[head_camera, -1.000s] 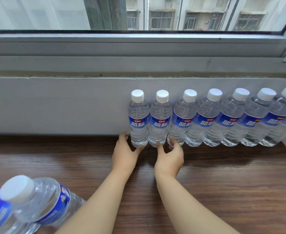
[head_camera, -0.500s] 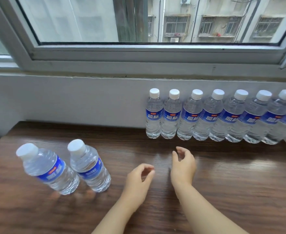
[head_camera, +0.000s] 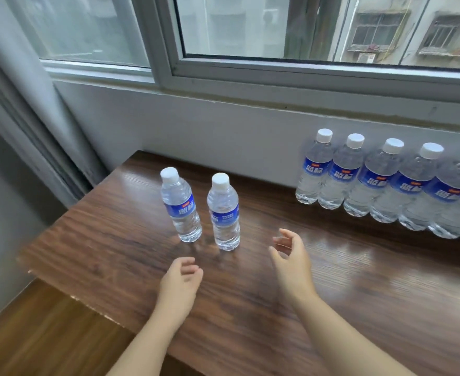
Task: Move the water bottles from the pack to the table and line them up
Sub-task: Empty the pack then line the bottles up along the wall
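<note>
Presently, loose bottles: two water bottles stand upright on the table [head_camera: 332,308], near its left end; the left bottle [head_camera: 180,206] and right bottle [head_camera: 224,213] are just beside each other, apart, and well apart from the row.
Row: at least five bottles [head_camera: 372,180] stand side by side against the wall [head_camera: 223,126] under the window [head_camera: 277,25], caps on, running out of view at the right.
Left hand: left hand [head_camera: 179,283] hovers near the loose pair, fingers loosely curled, holding nothing.
Right hand: right hand [head_camera: 292,260] hovers beside the right bottle, fingers spread in a wide grip, holding nothing.
Handling, judged: full and sealed, so fairly heavy for their size; thin clear plastic likely gives under a hard squeeze; smooth and possibly slippery.
Hold point, judged: around the labelled middle, one bottle per hand.
Step, judged: taking up the loose pair for the row's left end.
Risk, judged: tall narrow bottles may topple if knocked.
Pack: not in view.
</note>
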{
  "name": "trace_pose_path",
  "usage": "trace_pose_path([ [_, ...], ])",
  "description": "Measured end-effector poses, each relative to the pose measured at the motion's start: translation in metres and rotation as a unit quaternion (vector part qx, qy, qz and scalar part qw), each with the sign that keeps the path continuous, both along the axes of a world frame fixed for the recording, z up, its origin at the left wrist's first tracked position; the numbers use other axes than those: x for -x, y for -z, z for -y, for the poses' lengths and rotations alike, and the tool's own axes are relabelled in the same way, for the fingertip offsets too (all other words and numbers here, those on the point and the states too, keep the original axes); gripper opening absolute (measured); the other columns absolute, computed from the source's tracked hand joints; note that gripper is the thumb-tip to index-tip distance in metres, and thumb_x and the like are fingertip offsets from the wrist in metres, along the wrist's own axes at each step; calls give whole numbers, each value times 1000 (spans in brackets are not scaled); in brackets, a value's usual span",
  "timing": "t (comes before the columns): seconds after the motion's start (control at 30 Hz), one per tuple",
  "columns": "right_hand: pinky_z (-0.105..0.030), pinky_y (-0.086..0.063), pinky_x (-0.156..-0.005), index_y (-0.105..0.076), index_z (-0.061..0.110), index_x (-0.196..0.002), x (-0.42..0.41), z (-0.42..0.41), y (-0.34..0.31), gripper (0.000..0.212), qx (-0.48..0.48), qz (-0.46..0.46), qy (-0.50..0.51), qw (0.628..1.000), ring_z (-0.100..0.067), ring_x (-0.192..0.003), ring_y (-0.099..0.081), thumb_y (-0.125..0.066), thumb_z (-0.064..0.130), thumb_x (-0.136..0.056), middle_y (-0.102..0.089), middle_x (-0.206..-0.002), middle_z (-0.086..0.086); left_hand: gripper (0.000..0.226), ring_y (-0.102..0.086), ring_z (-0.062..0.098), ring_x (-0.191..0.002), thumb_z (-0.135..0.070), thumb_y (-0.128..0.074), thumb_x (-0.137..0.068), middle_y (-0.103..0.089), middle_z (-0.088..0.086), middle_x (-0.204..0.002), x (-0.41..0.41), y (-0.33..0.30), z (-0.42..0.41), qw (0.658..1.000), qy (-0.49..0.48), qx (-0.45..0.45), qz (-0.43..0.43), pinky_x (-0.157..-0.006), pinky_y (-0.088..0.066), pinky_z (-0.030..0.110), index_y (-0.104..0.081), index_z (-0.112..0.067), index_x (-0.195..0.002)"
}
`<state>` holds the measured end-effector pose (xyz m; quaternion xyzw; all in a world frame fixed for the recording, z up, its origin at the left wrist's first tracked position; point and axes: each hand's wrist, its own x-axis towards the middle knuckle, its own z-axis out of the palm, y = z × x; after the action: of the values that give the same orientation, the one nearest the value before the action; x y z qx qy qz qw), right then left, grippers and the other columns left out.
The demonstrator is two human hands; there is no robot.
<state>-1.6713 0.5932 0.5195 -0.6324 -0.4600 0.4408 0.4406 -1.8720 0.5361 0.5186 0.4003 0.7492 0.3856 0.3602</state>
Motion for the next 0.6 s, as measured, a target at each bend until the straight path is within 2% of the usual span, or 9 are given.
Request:
trace_pose_path([
  [0.07, -30, -41, -102, -41, 27, -134, 20, 5, -8, 59, 8, 7, -51, 999, -9, -117, -51, -68, 11, -84, -53, -120, 9, 45, -58, 16, -95, -7, -67, -85, -60, 9, -119, 14, -7, -7, 998, -56, -29, 21, -82, -44, 25, -49, -9, -125],
  [0.17, -27, -32, -107, -27, 28, -146, 49, 1, -16, 83, 13, -2, -85, 996, -6, -130, -38, -75, 19, -79, -41, -138, 9, 75, -47, 17, -122, -11, -74, -79, -45, 5, -139, 31, -14, -27, 997, -45, -57, 12, -106, -38, 35, -32, -12, -142],
  [0.23, -31, -32, -112, -24, 27, -149, 66, -6, -15, 90, 18, -3, -87, 996, -7, -136, -34, -78, 18, -76, -36, -147, 7, 89, -34, 15, -136, -17, -79, -75, -32, 0, -150, 41, -17, -42, 997, -22, -69, -10, -113, -28, 31, -25, -16, -146],
  [0.3, -30, -36, -109, -30, 25, -145, 79, -13, -11, 90, 6, -5, -79, 997, -6, -132, -39, -81, 17, -71, -41, -144, 8, 97, -29, 11, -139, -19, -82, -71, -29, -3, -153, 51, -16, -57, 996, -1, -83, -18, -110, -24, 24, -22, -17, -148],
  [0.4, -16, -43, -87, -46, 34, -123, 95, -21, -3, 69, -29, -5, -53, 998, -2, -111, -56, -83, 14, -68, -57, -123, 12, 91, -40, 3, -126, -16, -84, -69, -43, -7, -141, 62, -11, -75, 994, 23, -105, 3, -101, -29, 15, -31, -18, -142],
  [0.47, -12, -41, -79, -48, 40, -112, 103, -25, 1, 61, -42, 2, -15, 999, -1, -104, -58, -82, 14, -68, -61, -117, 11, 77, -50, -5, -108, -11, -83, -69, -53, -11, -122, 65, -10, -83, 994, 35, -104, 10, -83, -33, 1, -40, -21, -132],
  [0.53, -16, -41, -82, -46, 47, -102, 111, -28, 5, 59, -48, 21, 25, 998, -2, -103, -56, -84, 18, -67, -59, -113, 14, 69, -57, -17, -86, -4, -82, -69, -58, -16, -103, 65, -5, -91, 993, 41, -108, 30, -67, -40, -1, -42, -25, -120],
  [0.57, -20, -41, -85, -44, 50, -98, 116, -29, 7, 59, -47, 31, 40, 998, -5, -105, -55, -85, 22, -66, -57, -112, 14, 69, -58, -18, -81, -2, -82, -68, -57, -20, -98, 64, -3, -93, 992, 40, -110, 46, -65, -44, 1, -41, -28, -117],
  [0.6, -25, -43, -89, -42, 50, -97, 120, -30, 9, 59, -46, 40, 55, 997, -9, -108, -54, -86, 27, -65, -55, -113, 13, 70, -61, -13, -83, -4, -84, -66, -57, -21, -96, 65, 1, -96, 992, 30, -111, 51, -69, -47, 7, -40, -30, -114],
])
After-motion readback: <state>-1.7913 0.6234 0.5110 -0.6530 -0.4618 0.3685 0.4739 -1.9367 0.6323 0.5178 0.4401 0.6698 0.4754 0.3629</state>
